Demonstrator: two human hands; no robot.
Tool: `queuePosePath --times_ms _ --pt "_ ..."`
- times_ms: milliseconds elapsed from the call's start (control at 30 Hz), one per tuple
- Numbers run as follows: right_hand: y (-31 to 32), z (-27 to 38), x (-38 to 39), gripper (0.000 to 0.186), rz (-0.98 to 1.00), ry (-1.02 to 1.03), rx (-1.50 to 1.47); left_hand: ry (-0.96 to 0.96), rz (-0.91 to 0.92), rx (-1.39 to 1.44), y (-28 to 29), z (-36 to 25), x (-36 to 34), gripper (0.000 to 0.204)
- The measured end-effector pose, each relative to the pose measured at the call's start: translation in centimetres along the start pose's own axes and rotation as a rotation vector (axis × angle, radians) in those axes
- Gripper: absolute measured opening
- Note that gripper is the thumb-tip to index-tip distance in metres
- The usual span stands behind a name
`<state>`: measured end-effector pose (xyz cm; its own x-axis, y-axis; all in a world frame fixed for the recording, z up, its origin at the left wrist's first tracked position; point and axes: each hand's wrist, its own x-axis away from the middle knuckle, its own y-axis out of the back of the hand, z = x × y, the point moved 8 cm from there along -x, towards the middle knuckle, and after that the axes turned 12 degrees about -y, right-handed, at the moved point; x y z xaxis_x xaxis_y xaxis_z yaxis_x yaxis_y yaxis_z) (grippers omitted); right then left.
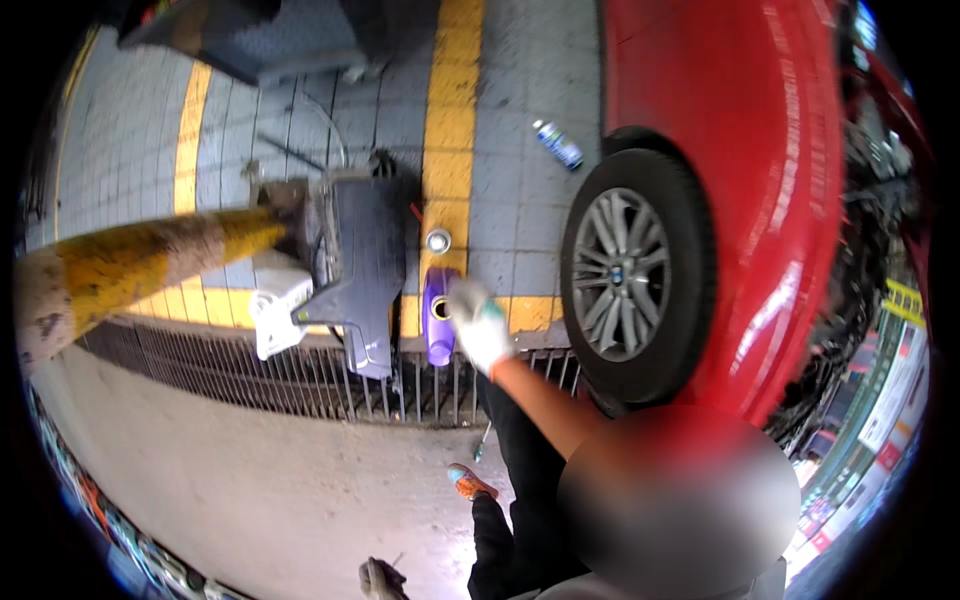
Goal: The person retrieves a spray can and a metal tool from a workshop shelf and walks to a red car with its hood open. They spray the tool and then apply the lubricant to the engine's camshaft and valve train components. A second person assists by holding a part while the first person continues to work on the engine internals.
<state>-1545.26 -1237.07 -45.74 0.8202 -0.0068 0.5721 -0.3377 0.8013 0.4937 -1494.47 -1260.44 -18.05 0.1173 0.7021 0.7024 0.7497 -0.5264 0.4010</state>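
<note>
At the lower edge, my left hand [380,580] shows in a worn greyish glove. Its fingers look closed around something dark and thin that I cannot make out. My right hand is out of view. A co-worker bends over at the lower right, with a blurred head. That person's white-gloved hand [480,325] reaches to a purple jug [438,345] beside the floor grate and covers part of its side. Motion smears the glove's fingers. Just beyond the jug stands a small round silvery can [438,241].
A red car with a black-tyred wheel [625,275] fills the right side. A blue spray can [558,145] lies near it. Left of the jug are a grey plastic panel [370,230], a white container [280,315] and a yellow striped post [140,265]. A metal grate [240,365] crosses the floor.
</note>
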Motion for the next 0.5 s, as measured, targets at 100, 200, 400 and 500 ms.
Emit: queuePosePath --times_ms 100,200,400,500 --pt "3.0 8.2 17.3 0.033 0.402 0.194 -0.164 -0.091 0.232 0.226 -7.8 -6.7 -1.4 0.022" --pt "3.9 9.7 31.1 0.035 0.705 -0.068 -0.222 -0.349 0.275 0.402 -15.3 -13.1 1.4 0.026" --pt "4.9 10.3 45.5 0.036 0.551 -0.493 -1.414 -0.917 0.638 0.08 -16.9 -16.7 14.2 0.025" --pt "9.8 10.9 53.1 0.03 0.453 -0.399 -1.511 -1.287 0.691 -0.172 -13.3 -16.3 23.5 0.023"
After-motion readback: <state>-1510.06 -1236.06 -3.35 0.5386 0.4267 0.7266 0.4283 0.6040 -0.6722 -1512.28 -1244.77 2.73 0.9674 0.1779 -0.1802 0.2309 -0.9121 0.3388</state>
